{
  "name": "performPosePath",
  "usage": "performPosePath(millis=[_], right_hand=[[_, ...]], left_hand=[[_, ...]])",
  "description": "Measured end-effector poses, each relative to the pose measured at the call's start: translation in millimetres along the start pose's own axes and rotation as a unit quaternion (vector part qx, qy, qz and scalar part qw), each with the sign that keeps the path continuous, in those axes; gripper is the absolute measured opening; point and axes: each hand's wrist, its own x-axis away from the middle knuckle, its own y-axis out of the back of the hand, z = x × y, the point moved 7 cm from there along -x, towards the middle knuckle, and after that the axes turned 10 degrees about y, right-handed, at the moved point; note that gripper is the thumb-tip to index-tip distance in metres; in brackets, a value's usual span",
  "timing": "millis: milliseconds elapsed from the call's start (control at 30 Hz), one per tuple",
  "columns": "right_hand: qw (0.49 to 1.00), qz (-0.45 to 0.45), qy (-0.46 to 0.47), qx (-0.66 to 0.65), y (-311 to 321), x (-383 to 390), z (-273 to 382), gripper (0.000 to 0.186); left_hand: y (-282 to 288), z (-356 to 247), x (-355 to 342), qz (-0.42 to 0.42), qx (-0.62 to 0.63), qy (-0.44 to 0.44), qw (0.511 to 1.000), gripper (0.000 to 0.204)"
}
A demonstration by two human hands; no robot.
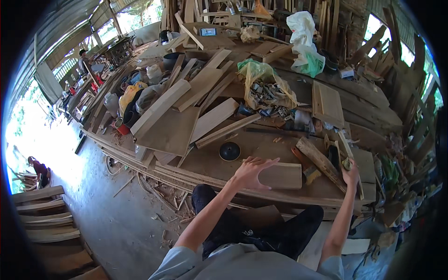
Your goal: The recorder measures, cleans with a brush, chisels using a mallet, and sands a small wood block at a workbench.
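Observation:
My left hand (pixel 249 175) has its fingers spread at the left end of a short, pale board (pixel 284 176), thumb apart from the fingers; whether it presses on the board I cannot tell. My right hand (pixel 350 173) is closed on a small yellowish object (pixel 346 164), too small to identify, beside an upright-edged narrow strip (pixel 344 141) at the bench's right. Between my hands lie a paintbrush (pixel 310 175), a rough wooden stick (pixel 317 160) and a dark tool (pixel 333 155). A black round disc (pixel 229 151) rests beyond my left hand.
The cluttered workbench (pixel 205 169) holds loose planks (pixel 161 105), a yellow bag of metal parts (pixel 266 91) and buckets (pixel 172 61). Stacked boards (pixel 44 214) lie left, leaning scrap wood (pixel 406 84) right. Another person (pixel 84 63) is at the far left background, beyond the floor (pixel 98 196).

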Motion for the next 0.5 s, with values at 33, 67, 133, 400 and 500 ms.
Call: performPosePath(millis=[33,67,133,400,500], right_hand=[[1.000,-0.018,0.014,0.009,-1,0,2,0.074],[1.000,-0.019,0.015,0.010,-3,-2,1,0.074],[0.999,-0.017,0.016,0.022,-6,-8,0,0.076],[0.997,-0.061,0.047,-0.003,-10,-32,-54,0.079],[0.993,-0.090,0.069,0.028,-2,-22,-41,0.086]], left_hand=[[0,0,2,-0.013,-0.007,-0.001,1.000,0.119],[0,1,4,-0.025,-0.015,-0.001,1.000,0.120],[0,2,4,-0.027,-0.005,0.002,1.000,0.120],[0,7,-3,-0.031,0.005,-0.043,0.999,0.117],[-2,7,0,-0.007,-0.011,-0.033,0.999,0.118]])
